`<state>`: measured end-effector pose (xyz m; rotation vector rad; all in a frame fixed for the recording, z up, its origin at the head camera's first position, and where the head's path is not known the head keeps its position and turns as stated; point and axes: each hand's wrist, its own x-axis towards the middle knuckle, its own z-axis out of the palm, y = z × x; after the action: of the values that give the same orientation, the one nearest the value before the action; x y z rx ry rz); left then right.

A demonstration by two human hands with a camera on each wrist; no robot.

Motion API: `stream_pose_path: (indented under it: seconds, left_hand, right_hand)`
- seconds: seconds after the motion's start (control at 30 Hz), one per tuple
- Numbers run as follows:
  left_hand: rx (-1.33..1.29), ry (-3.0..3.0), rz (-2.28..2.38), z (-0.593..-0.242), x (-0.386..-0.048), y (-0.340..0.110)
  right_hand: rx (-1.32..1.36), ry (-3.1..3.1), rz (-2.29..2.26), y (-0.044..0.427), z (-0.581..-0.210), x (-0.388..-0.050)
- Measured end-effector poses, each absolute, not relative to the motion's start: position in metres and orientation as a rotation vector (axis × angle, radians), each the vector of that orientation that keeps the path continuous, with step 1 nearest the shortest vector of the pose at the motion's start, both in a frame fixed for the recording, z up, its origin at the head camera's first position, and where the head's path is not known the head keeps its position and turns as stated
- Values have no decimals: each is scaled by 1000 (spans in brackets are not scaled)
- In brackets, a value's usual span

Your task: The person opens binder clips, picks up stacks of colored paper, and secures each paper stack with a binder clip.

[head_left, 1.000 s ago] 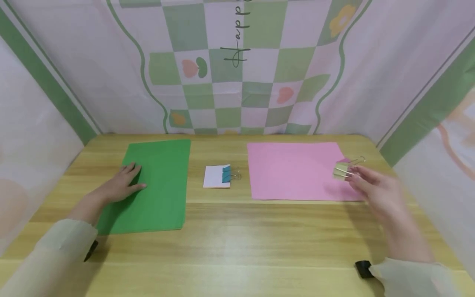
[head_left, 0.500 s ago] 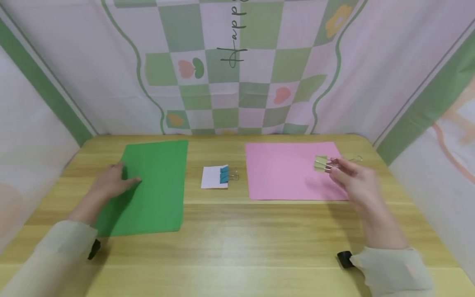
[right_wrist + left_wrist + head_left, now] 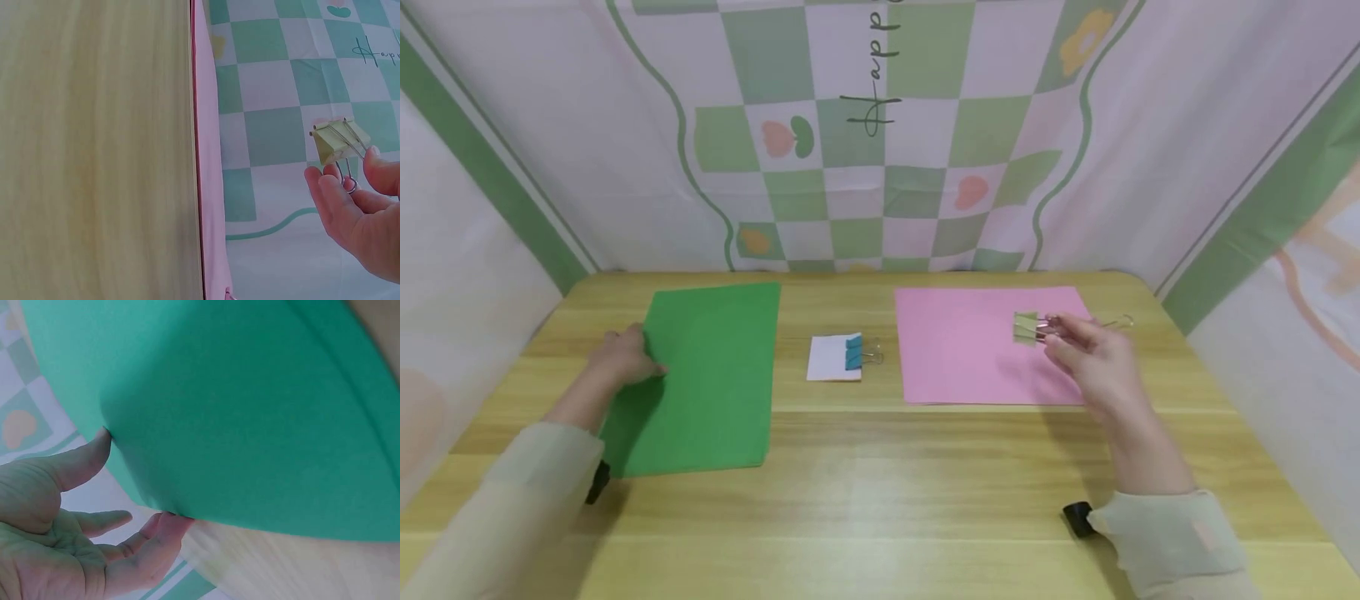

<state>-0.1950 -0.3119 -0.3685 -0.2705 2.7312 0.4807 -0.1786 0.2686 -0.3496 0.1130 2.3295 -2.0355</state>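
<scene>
My left hand (image 3: 621,358) is at the left edge of the green paper (image 3: 707,383). In the left wrist view its thumb touches the top face while curled fingertips meet the edge. A pale yellow-green binder clip (image 3: 1026,327) hangs above the pink paper (image 3: 962,358), its wire handles pinched between thumb and fingers of my right hand (image 3: 1093,362). The right wrist view shows the same binder clip (image 3: 340,140), its mouth facing away from the palm. Behind the right hand a wire handle (image 3: 1123,321) sticks out past the pink paper's right side; the rest there is hidden.
Between the two papers lies a small white paper pad (image 3: 827,358) with a blue binder clip (image 3: 853,353) on its right edge. All lie on a wooden table (image 3: 865,483). A patterned curtain (image 3: 917,183) stands along the table's back and sides.
My right hand has carried the yellow-green binder clip leftward over the pink paper. My left hand has drawn back from flat on the green paper to its left edge, fingers curling there.
</scene>
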Motion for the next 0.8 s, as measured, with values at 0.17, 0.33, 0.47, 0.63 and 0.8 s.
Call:
stream_pose_path:
  seconds: [0.17, 0.33, 0.47, 0.63, 0.8]
  left_hand:
    - [-328, 2678, 535, -363, -195, -310]
    - [-364, 2635, 563, -358, -196, -309]
    - [-412, 2588, 604, -356, -198, -309]
    - [-477, 2531, 600, -355, -203, -309]
    - [-459, 2517, 522, -355, -213, -304]
  right_hand:
    - [102, 2333, -2022, 263, -347, -180]
    - [55, 2363, -2001, 256, -344, -181]
    - [37, 2415, -1955, 253, -344, -183]
    - [60, 2418, -1942, 254, -345, -184]
    - [61, 2404, -1961, 257, -346, -183]
